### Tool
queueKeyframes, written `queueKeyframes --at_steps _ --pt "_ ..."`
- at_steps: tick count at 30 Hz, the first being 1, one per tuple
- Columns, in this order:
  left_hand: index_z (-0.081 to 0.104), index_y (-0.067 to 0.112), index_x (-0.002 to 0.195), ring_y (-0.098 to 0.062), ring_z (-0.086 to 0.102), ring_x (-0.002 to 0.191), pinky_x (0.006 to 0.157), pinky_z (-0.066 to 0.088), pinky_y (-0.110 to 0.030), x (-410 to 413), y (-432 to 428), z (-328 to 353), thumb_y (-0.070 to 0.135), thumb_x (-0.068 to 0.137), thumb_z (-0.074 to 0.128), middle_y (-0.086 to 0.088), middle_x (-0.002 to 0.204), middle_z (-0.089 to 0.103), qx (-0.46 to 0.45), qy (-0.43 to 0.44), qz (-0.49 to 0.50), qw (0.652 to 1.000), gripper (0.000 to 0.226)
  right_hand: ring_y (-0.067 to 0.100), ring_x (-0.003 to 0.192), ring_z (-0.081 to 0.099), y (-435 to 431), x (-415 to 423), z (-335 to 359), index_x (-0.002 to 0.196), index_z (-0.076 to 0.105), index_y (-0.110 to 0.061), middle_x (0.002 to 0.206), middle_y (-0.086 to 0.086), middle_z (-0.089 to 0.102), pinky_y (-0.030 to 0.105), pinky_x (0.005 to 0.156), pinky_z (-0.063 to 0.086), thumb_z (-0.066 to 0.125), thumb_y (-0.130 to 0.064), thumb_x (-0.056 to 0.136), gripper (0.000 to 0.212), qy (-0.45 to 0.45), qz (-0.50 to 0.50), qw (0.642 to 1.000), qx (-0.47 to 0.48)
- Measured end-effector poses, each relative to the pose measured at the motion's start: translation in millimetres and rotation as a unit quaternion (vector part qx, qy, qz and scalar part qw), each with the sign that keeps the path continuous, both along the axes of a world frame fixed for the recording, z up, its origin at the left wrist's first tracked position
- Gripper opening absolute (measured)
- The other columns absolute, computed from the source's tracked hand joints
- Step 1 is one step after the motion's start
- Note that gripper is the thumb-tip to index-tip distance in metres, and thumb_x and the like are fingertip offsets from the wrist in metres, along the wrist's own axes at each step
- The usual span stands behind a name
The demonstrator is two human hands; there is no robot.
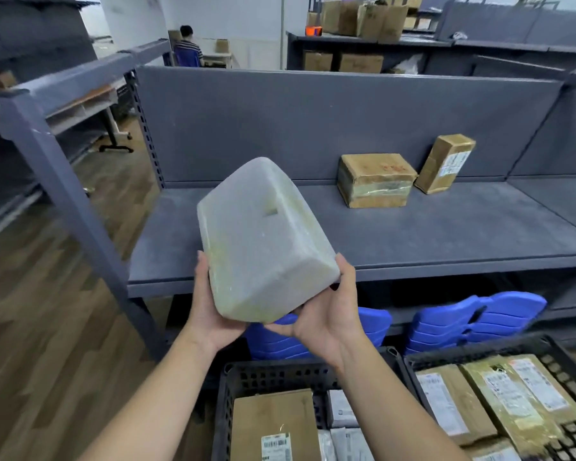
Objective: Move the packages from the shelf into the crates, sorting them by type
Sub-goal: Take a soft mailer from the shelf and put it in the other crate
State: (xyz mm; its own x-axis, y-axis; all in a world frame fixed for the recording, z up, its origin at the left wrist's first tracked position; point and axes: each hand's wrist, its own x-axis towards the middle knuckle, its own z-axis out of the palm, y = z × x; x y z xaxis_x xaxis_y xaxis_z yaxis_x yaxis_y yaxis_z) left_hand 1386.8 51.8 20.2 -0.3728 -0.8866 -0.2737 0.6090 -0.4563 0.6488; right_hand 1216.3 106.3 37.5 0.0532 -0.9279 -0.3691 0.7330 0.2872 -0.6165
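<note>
Two-handed carry, mid-transfer: left hand (210, 311) and right hand (328, 316) curled round the foam package (263, 241) before the shelf (429, 234) — next, choosing between the crates (227, 394).

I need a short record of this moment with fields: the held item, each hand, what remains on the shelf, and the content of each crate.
held item: white foam package, tilted, in the air in front of the shelf
left hand: grips its lower left side
right hand: holds its lower right corner from beneath
shelf: flat cardboard box; leaning cardboard box against the back panel
left crate: brown box, small grey parcels
right crate: labelled brown packages
</note>
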Motion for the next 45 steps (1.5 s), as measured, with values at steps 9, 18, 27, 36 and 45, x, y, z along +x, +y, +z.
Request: queueKeyframes --at_steps 9,18,27,36,45 --pt "0.062 0.021 0.140 -0.024 0.072 0.116 0.101 0.051 -0.045 -14 -4 19 0.056 0.085 0.070 -0.006 0.129 0.074 -0.045 -0.133 0.060 0.988 0.066 0.021 0.125 0.067 -3 -51 -12 0.145 0.058 -0.037 0.133 -0.008 0.072 0.053 0.107 0.052 0.056 -0.069 0.095 0.059 0.263 -0.034 0.962 -0.058" --pt "0.060 0.030 0.146 -0.015 0.067 0.125 0.109 0.049 -0.041 -29 0 39 0.075 0.089 0.061 0.005 0.139 0.068 -0.090 -0.237 0.099 0.962 0.073 0.033 0.119 0.064 -6 -68 -22 0.136 0.061 -0.017 0.125 0.011 0.075 0.062 0.106 0.049 0.080 -0.038 0.077 0.065 0.068 -0.001 0.997 -0.025" --pt "0.067 0.022 0.135 -0.021 0.074 0.110 0.091 0.053 -0.039 -46 19 37 0.049 0.093 0.057 -0.006 0.129 0.074 -0.033 -0.125 0.042 0.991 0.051 0.036 0.130 0.062 -10 -73 -28 0.139 0.061 -0.024 0.135 0.010 0.071 0.067 0.102 0.051 0.060 -0.046 0.091 0.052 0.019 0.039 0.998 -0.043" --pt "0.060 0.029 0.138 -0.017 0.071 0.118 0.090 0.056 -0.034 -61 28 35 0.040 0.084 0.067 0.003 0.128 0.075 -0.103 -0.154 0.083 0.979 0.055 0.018 0.130 0.063 -8 -59 -21 0.146 0.056 -0.036 0.139 -0.008 0.067 0.050 0.108 0.054 0.040 -0.046 0.112 0.039 0.274 -0.021 0.948 -0.162" --pt "0.061 0.031 0.135 -0.015 0.073 0.114 0.090 0.055 -0.034 -58 30 37 0.038 0.086 0.068 0.004 0.125 0.076 -0.137 -0.172 0.083 0.972 0.050 0.006 0.138 0.056 -6 -68 -23 0.158 0.037 -0.048 0.151 -0.020 0.056 0.044 0.111 0.049 0.039 -0.052 0.111 0.047 0.326 0.062 0.922 -0.199"
